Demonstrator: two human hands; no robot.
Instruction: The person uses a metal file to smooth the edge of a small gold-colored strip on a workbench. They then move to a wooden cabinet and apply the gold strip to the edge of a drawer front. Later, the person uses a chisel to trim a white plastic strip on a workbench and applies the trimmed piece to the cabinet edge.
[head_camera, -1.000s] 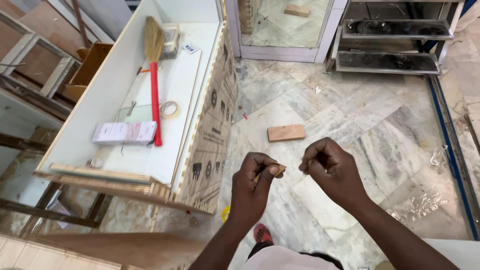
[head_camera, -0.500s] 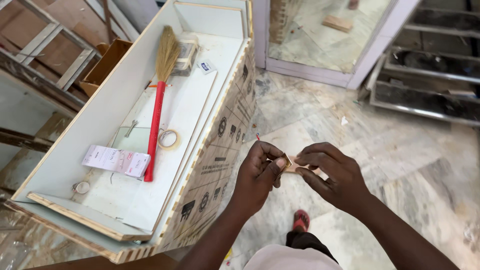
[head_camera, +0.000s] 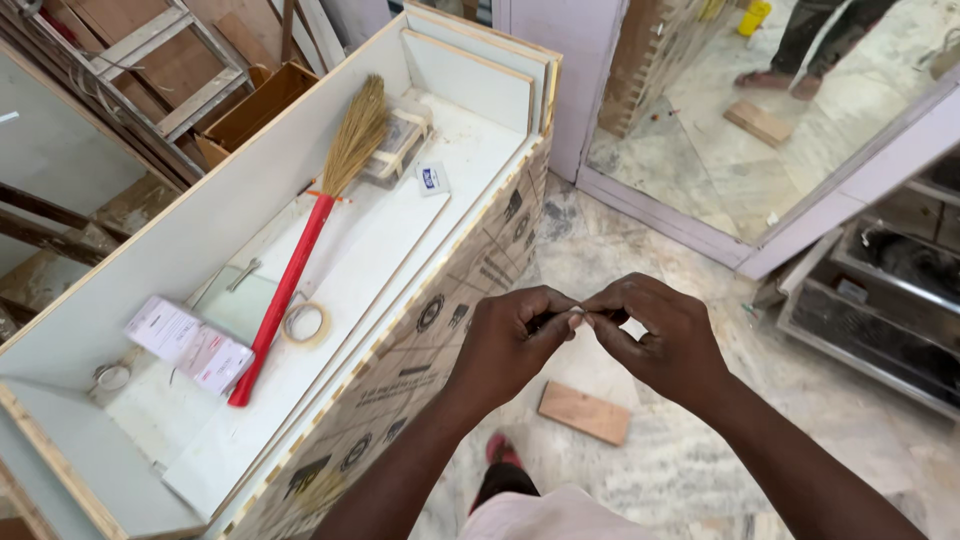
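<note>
The floor (head_camera: 700, 470) is pale veined marble, dusty, with a flat wooden block (head_camera: 585, 412) lying just below the hands. To the left stands a long open cabinet (head_camera: 440, 330) of white laminated board with raw plywood edges; its near side is covered in printed brown cardboard. Inside it lie a broom (head_camera: 300, 265) with a red handle and straw head, a tape roll (head_camera: 305, 323) touching the handle, a paper pack (head_camera: 190, 343), and a small blue-and-white packet (head_camera: 429, 179). Beyond the cabinet are a wooden ladder (head_camera: 170, 80) and a cardboard box (head_camera: 255, 105). At upper right a mirror panel (head_camera: 740, 170) in a pale frame leans on the floor, and a dark metal rack (head_camera: 880, 320) sits at the right edge.

The left hand (head_camera: 510, 345) and right hand (head_camera: 655, 340) meet over the floor, fingertips touching. Both are closed in a pinch on a small thin piece (head_camera: 575, 314), pale at the visible tip, held between thumbs and forefingers. It is mostly hidden; its long axis seems to run left to right between the hands, roughly level. What it is made of cannot be told.
</note>
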